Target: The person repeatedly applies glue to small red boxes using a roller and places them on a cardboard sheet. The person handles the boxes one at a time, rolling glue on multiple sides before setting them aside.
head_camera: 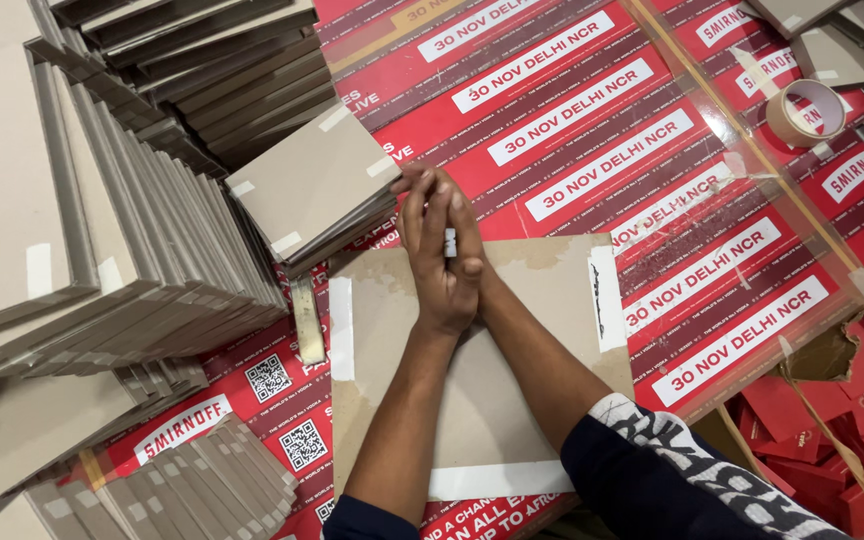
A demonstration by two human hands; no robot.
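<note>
My left hand (435,272) and my right hand (469,243) are pressed together, palm to palm, above the far edge of a flat brown cardboard sheet (497,400). A small piece of white tape (449,242) shows between the fingers of both hands. The left hand lies in front and hides most of the right hand. White tape strips sit along the sheet's left edge (341,328), right edge (607,298) and near edge (497,480). Just left of my fingertips lies a small stack of grey board panels (312,185).
Red printed sheets (592,130) cover the table. Many grey board panels (122,230) are stacked and fanned out along the left side. A roll of brown tape (805,112) lies at the far right. Red folded cartons (852,420) are piled at the lower right.
</note>
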